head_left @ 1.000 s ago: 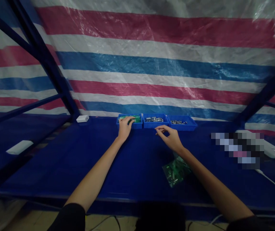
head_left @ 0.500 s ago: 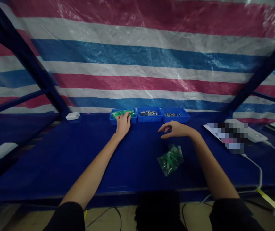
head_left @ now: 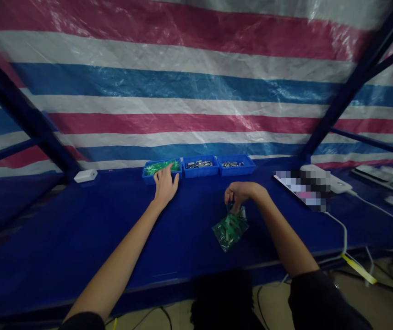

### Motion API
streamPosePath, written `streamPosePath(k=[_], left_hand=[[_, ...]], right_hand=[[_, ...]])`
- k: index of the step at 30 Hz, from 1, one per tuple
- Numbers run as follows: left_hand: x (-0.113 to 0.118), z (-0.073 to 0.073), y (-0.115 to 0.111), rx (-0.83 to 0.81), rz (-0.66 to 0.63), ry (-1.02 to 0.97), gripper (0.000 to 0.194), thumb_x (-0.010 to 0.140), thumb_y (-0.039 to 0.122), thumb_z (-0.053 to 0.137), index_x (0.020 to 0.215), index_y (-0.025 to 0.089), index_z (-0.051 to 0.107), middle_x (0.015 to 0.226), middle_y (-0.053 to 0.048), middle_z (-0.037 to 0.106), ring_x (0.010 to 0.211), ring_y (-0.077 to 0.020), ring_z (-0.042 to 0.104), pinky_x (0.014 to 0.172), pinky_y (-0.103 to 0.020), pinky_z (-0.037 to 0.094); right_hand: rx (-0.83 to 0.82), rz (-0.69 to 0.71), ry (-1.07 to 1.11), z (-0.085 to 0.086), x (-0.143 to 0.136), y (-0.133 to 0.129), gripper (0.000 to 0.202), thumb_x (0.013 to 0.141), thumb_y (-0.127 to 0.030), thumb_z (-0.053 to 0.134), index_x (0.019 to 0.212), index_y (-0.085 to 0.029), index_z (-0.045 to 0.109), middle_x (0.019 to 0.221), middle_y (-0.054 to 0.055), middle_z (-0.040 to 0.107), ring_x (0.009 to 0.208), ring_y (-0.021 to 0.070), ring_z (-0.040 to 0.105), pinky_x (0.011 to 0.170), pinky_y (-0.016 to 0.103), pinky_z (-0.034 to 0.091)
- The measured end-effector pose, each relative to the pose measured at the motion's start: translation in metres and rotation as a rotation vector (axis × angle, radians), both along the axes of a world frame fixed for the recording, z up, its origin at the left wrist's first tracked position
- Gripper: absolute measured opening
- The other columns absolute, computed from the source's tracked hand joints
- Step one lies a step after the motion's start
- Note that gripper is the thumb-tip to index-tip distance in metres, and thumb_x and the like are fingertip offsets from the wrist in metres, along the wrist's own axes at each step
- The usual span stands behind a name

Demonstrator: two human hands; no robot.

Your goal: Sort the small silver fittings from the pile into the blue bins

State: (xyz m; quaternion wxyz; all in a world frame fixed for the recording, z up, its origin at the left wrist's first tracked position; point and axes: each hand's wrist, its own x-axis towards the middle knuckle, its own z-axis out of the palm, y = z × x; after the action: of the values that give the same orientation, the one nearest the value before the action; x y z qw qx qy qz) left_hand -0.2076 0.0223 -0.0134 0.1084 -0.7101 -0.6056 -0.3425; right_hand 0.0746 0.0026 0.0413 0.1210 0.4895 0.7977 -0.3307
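My left hand [head_left: 164, 185] lies over the front edge of the left blue bin [head_left: 149, 180], fingers spread and nothing visible in them. Shiny green plastic-wrapped pieces [head_left: 155, 167] fill that bin, and my fingertips reach over them. My right hand [head_left: 239, 195], fingers curled down, pinches the upper edge of a clear plastic bag [head_left: 230, 231] with green pieces inside. The bag rests on the blue table [head_left: 182, 238], its top edge partly hidden by my fingers.
To the right of the left bin stand a middle blue bin [head_left: 201, 172] and a right blue bin [head_left: 237, 170], both holding small metal parts. A white box [head_left: 85, 176] sits back left. At right lie a phone-like screen [head_left: 299, 190], a white device [head_left: 330, 178] and a white cable [head_left: 345, 233].
My right hand has come down onto the bag and closed on its upper edge. The left hand's fingers have spread over the left bin. The view has turned slightly right.
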Motion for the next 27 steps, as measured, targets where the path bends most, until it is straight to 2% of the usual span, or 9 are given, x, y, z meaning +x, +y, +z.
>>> streamPosePath(k=[4, 7, 10, 12, 15, 17, 19, 22, 27], left_hand=[[0.011, 0.01, -0.014, 0.104, 0.034, -0.004, 0.046, 0.088, 0.036, 0.039, 0.129, 0.015, 0.04, 0.126, -0.017, 0.045, 0.117, -0.0308, 0.038, 0.097, -0.047, 0.025], [0.027, 0.019, -0.029, 0.091, -0.05, -0.03, 0.035, 0.089, 0.037, 0.039, 0.118, 0.02, 0.049, 0.122, -0.012, 0.048, 0.115, -0.028, 0.041, 0.095, -0.044, 0.028], [0.046, 0.019, -0.042, -0.042, -0.255, -0.041, 0.028, 0.09, 0.038, 0.038, 0.109, 0.024, 0.053, 0.109, -0.006, 0.057, 0.105, -0.0227, 0.048, 0.091, -0.04, 0.032], [0.056, 0.015, -0.047, -0.175, -0.369, -0.055, 0.031, 0.089, 0.042, 0.039, 0.113, 0.025, 0.05, 0.101, -0.004, 0.06, 0.097, -0.0208, 0.052, 0.086, -0.038, 0.034], [0.065, 0.009, -0.049, -0.349, -0.465, -0.107, 0.039, 0.086, 0.047, 0.044, 0.118, 0.025, 0.047, 0.091, -0.001, 0.061, 0.088, -0.0196, 0.054, 0.081, -0.035, 0.036], [0.067, 0.007, -0.048, -0.415, -0.51, -0.196, 0.038, 0.084, 0.047, 0.047, 0.113, 0.024, 0.05, 0.083, 0.0, 0.061, 0.079, -0.0176, 0.055, 0.076, -0.032, 0.038], [0.067, 0.008, -0.046, -0.434, -0.539, -0.335, 0.03, 0.082, 0.045, 0.05, 0.097, 0.02, 0.056, 0.074, 0.002, 0.059, 0.07, -0.015, 0.054, 0.069, -0.028, 0.039], [0.067, 0.01, -0.044, -0.403, -0.545, -0.533, 0.025, 0.079, 0.041, 0.055, 0.073, 0.017, 0.054, 0.065, 0.002, 0.055, 0.064, -0.0126, 0.052, 0.062, -0.024, 0.039], [0.063, 0.012, -0.041, -0.272, -0.469, -0.735, 0.023, 0.079, 0.04, 0.055, 0.075, 0.017, 0.053, 0.068, 0.002, 0.058, 0.066, -0.0124, 0.055, 0.061, -0.023, 0.041]], right_hand=[[0.066, -0.057, 0.073, -0.009, 0.006, 0.011, 0.041, 0.049, -0.03, 0.079, 0.087, -0.019, 0.071, 0.088, 0.004, 0.069, 0.076, 0.0174, 0.062, 0.057, 0.021, 0.044], [0.099, -0.087, 0.177, -0.017, 0.004, 0.018, 0.04, 0.053, -0.028, 0.078, 0.09, -0.017, 0.07, 0.084, 0.003, 0.069, 0.075, 0.017, 0.063, 0.059, 0.021, 0.045], [0.18, -0.113, 0.265, -0.023, -0.006, 0.021, 0.04, 0.054, -0.03, 0.078, 0.091, -0.017, 0.069, 0.082, 0.003, 0.069, 0.075, 0.0172, 0.063, 0.058, 0.02, 0.044], [0.243, -0.086, 0.34, -0.025, -0.013, 0.021, 0.041, 0.054, -0.031, 0.078, 0.091, -0.018, 0.068, 0.082, 0.002, 0.069, 0.073, 0.0167, 0.063, 0.056, 0.02, 0.044], [0.368, -0.071, 0.515, -0.023, -0.022, 0.018, 0.039, 0.055, -0.029, 0.078, 0.09, -0.018, 0.066, 0.08, 0.002, 0.067, 0.071, 0.0154, 0.063, 0.058, 0.021, 0.045], [0.404, -0.115, 0.696, -0.02, -0.027, 0.016, 0.038, 0.058, -0.03, 0.076, 0.092, -0.016, 0.065, 0.079, 0.003, 0.066, 0.071, 0.0144, 0.062, 0.061, 0.022, 0.046], [0.355, -0.173, 0.895, -0.018, -0.032, 0.014, 0.038, 0.063, -0.032, 0.073, 0.095, -0.015, 0.063, 0.078, 0.003, 0.066, 0.069, 0.0136, 0.062, 0.063, 0.024, 0.048], [0.257, -0.223, 1.081, -0.018, -0.04, 0.011, 0.037, 0.069, -0.034, 0.069, 0.098, -0.013, 0.062, 0.075, 0.004, 0.066, 0.069, 0.0137, 0.062, 0.065, 0.027, 0.05], [0.301, -0.204, 1.103, -0.021, -0.047, 0.011, 0.035, 0.065, -0.03, 0.071, 0.096, -0.014, 0.065, 0.089, 0.006, 0.067, 0.076, 0.0152, 0.061, 0.07, 0.028, 0.05]])
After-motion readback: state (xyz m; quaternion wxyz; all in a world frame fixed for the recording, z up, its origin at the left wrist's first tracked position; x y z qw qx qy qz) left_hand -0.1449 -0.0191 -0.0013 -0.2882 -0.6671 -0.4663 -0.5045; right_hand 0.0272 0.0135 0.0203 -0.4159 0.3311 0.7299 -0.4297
